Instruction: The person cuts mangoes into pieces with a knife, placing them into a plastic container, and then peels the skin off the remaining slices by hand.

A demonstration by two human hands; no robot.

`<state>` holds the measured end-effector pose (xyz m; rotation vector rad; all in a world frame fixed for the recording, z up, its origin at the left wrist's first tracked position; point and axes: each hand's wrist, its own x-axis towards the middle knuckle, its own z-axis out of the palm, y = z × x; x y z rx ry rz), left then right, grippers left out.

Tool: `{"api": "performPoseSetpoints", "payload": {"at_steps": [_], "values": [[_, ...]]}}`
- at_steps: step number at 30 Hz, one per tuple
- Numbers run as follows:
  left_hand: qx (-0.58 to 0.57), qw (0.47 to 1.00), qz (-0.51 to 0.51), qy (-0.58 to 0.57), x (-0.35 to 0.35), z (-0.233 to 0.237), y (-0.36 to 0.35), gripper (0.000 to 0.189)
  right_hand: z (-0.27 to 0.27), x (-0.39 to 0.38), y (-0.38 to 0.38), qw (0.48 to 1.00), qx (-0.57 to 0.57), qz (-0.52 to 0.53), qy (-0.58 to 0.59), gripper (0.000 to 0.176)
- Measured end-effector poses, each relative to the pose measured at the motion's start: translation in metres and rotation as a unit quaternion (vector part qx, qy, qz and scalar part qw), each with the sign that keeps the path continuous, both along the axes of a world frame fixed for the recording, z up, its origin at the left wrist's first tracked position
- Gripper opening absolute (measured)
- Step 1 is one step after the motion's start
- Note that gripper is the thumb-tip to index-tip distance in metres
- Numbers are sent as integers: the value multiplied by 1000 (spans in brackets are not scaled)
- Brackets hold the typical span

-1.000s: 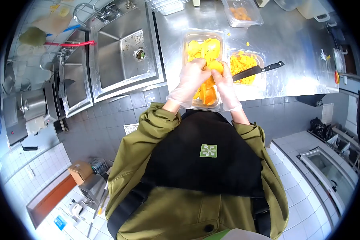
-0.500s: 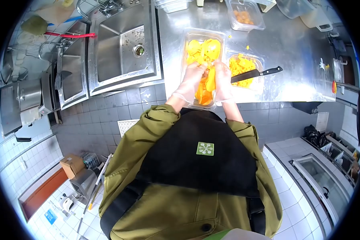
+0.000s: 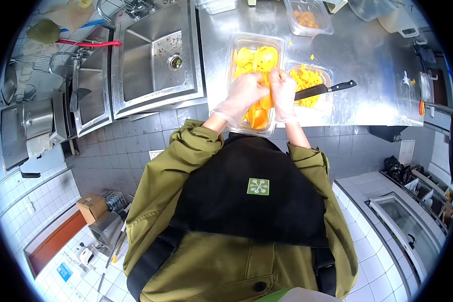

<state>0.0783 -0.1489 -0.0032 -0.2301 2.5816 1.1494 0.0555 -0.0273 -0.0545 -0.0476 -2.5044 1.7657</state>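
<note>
A clear plastic container [image 3: 229,63] holds large yellow-orange fruit pieces [image 3: 265,56] that look like mango. Over its middle, my left hand [image 3: 246,91] in a clear glove has its fingers closed on a piece of the fruit. My right hand [image 3: 283,90], gloved too, pinches the same piece from the right, fingertips close to the left hand's. Fingers hide most of that piece. Just right of my right hand, a black-handled knife [image 3: 314,91] lies across a smaller clear container [image 3: 329,75] of diced yellow fruit [image 3: 307,78].
A clear tub [image 3: 314,25] with small orange pieces stands at the back of the steel counter [image 3: 372,65]. Stacked clear containers [image 3: 216,5] sit at the back left. Steel sinks [image 3: 151,60] lie to the left. A few yellow crumbs dot the counter.
Both hands have risen slightly and drawn closer around the fruit piece; the left fingers are now more curled. The large container has shifted slightly away from me.
</note>
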Motion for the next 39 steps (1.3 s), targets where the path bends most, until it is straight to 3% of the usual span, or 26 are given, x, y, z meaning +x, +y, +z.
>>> {"api": "performPoseSetpoints", "payload": {"at_steps": [5, 8, 11, 13, 14, 15, 17, 18, 19, 20, 23, 26, 28, 32, 34, 39], "values": [[145, 989, 35, -12, 1, -9, -6, 19, -4, -2, 0, 999, -1, 32, -17, 23], [411, 903, 80, -95, -2, -30, -13, 17, -6, -1, 3, 956, -260, 39, -128, 21], [581, 795, 135, -113, 4, -28, -13, 15, -15, -1, 11, 942, -317, 74, -83, 23], [603, 771, 182, -91, 3, -24, -15, 18, 9, 8, 7, 923, -380, 33, -50, 26], [614, 758, 205, -81, 2, -22, -16, 19, 9, 9, 9, 941, -335, 34, -21, 27], [528, 833, 161, -42, -2, -28, -18, 19, 9, 10, 11, 957, -289, 33, 9, 29], [330, 941, 68, 37, -15, -47, -25, 20, -14, 11, 19, 993, -65, 68, 65, 29], [133, 989, 43, 38, -23, -54, -24, 18, -21, 14, 19, 993, 30, 78, 85, 29], [-68, 997, 15, 41, -33, -60, -20, 16, -23, 16, 13, 989, 91, 77, 83, 29], [-265, 963, -13, 44, -39, -64, -16, 16, -22, 16, 9, 982, 153, 76, 83, 28], [-290, 953, -88, 23, -10, -80, -16, 14, -23, 35, 3, 946, 281, 148, 59, 29], [-239, 969, -57, -20, 22, -117, -7, 12, -45, 48, -5, 915, 355, 178, 68, 22], [-272, 962, -30, 11, 25, -124, 2, 12, -64, 52, -7, 892, 400, 193, 85, 15], [-341, 937, -77, 32, 24, -128, 2, 12, -71, 52, -7, 892, 408, 173, 83, 9], [-316, 944, -92, 9, 24, -124, 1, 13, -38, 50, -4, 874, 435, 184, 112, 8], [-261, 957, -123, -10, 30, -88, -9, 17, -16, 49, 10, 940, 296, 117, 126, 16]]}}
